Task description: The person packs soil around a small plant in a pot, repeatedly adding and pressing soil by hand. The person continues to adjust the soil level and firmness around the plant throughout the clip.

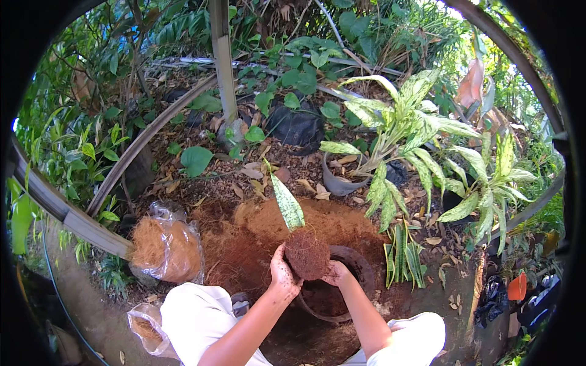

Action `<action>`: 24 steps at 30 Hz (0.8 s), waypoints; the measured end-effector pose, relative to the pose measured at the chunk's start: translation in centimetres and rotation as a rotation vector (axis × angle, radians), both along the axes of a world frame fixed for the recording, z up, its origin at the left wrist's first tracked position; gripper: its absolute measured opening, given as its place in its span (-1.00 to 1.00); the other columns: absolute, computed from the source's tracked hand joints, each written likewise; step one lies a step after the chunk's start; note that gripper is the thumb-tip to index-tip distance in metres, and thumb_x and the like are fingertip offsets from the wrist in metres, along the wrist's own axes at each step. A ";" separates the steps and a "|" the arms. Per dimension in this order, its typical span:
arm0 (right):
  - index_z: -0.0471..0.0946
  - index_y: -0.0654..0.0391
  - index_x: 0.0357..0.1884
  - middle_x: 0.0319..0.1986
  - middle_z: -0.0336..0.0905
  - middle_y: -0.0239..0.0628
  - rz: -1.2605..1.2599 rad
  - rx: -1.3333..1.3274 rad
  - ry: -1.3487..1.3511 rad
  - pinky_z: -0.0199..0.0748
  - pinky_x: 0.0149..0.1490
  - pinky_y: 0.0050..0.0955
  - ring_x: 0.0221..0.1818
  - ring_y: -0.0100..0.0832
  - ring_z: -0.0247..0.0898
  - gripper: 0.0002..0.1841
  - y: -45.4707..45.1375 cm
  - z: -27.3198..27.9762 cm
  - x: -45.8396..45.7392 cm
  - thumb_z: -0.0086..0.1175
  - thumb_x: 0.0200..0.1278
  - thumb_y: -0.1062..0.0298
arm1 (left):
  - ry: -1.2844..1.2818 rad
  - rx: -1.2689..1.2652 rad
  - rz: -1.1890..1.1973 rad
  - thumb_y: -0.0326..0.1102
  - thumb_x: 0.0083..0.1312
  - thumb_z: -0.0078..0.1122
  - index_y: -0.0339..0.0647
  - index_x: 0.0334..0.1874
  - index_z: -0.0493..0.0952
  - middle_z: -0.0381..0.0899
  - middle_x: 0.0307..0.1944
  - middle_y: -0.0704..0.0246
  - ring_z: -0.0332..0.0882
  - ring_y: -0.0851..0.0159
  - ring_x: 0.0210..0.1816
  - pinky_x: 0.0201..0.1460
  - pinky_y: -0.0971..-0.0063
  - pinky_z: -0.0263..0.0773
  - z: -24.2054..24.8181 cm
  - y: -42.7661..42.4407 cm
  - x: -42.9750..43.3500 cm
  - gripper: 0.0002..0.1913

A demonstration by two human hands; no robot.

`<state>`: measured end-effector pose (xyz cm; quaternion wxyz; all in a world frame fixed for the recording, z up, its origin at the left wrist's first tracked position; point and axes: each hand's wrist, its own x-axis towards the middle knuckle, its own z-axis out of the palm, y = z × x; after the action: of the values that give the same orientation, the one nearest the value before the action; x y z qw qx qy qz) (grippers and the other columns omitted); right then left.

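Between my two hands is a root ball of brown fibrous potting mix (307,254), with one upright, pale-mottled snake plant leaf (286,201) rising from its top. My left hand (284,274) cups its left side and underside, and my right hand (336,273) supports its lower right. Both hands are dirty with soil. Below and behind the root ball stands a round dark plastic pot (365,270), with loose brown material inside. A mound of coconut fibre (270,219) spreads on the ground beyond my hands. Several snake plant leaves (403,256) lie to the right of the pot.
A clear plastic bag of coconut fibre (171,251) lies at left, with a smaller open bag (149,327) nearer me. Variegated leafy plants (403,123) lean in at right. A curved wooden rail (59,210) crosses the left side. An orange pot (517,287) stands far right.
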<state>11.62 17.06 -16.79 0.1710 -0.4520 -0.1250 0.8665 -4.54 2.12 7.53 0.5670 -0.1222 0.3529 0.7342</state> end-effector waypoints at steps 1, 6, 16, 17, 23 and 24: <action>0.47 0.16 -0.19 -0.21 0.54 -0.19 -0.045 -0.014 -0.106 0.55 0.07 -0.01 -0.09 -0.14 0.51 -0.83 -0.3 2.7 0.6 0.12 0.18 0.42 | -0.031 0.025 -0.006 0.03 0.42 -0.23 -0.11 0.10 0.48 0.57 0.09 0.30 0.54 0.16 0.11 0.19 0.08 0.44 -0.1 0.2 0.1 -0.55; 0.52 0.26 -0.08 -0.07 0.59 -0.06 -0.088 0.145 0.054 0.45 0.19 -0.07 0.03 -0.10 0.49 -0.73 -0.5 15.0 1.1 -0.09 0.32 0.33 | -0.076 0.064 -0.010 0.02 0.44 -0.21 -0.14 0.10 0.48 0.56 0.10 0.30 0.50 0.14 0.16 0.20 0.10 0.44 -0.9 1.0 0.9 -0.56; 0.49 0.25 -0.05 -0.05 0.56 -0.11 -0.121 0.275 0.142 0.43 0.17 -0.04 0.03 -0.15 0.48 -0.72 -5.0 22.5 7.3 -0.10 0.32 0.31 | -0.428 0.759 -0.334 0.10 0.34 -0.08 -0.08 0.12 0.47 0.52 0.10 0.23 0.48 0.07 0.17 0.28 -0.23 0.26 1.1 -0.5 3.6 -0.52; 0.48 0.25 -0.05 -0.05 0.56 -0.11 -0.169 0.258 0.098 0.43 0.17 -0.03 0.04 -0.15 0.48 -0.72 -5.5 22.4 7.9 -0.10 0.32 0.32 | -0.408 0.736 -0.372 0.12 0.33 -0.08 -0.09 0.12 0.47 0.52 0.11 0.24 0.48 0.05 0.16 0.27 -0.23 0.27 1.4 -0.7 3.9 -0.50; 0.47 0.27 0.04 -0.01 0.57 -0.08 -0.247 0.365 0.198 0.46 0.16 -0.07 0.05 -0.11 0.51 -0.66 -6.4 24.2 8.7 -0.01 0.25 0.36 | -0.006 0.292 -0.316 0.11 0.37 -0.07 -0.16 0.12 0.48 0.56 0.07 0.24 0.54 0.11 0.10 0.23 0.03 0.38 1.6 -0.8 4.9 -0.50; 0.48 0.27 0.02 -0.02 0.58 -0.08 -0.285 0.422 0.223 0.47 0.15 -0.08 0.04 -0.13 0.51 -0.67 -6.7 24.9 8.2 0.02 0.23 0.36 | 0.093 0.228 -0.274 0.09 0.39 -0.06 -0.18 0.10 0.49 0.58 0.06 0.23 0.56 0.12 0.08 0.21 0.10 0.42 1.4 -0.7 5.1 -0.51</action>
<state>19.86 10.41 8.14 0.3940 -0.3215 -0.2183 0.8330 0.57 1.40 8.89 0.6549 0.0261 0.3065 0.6903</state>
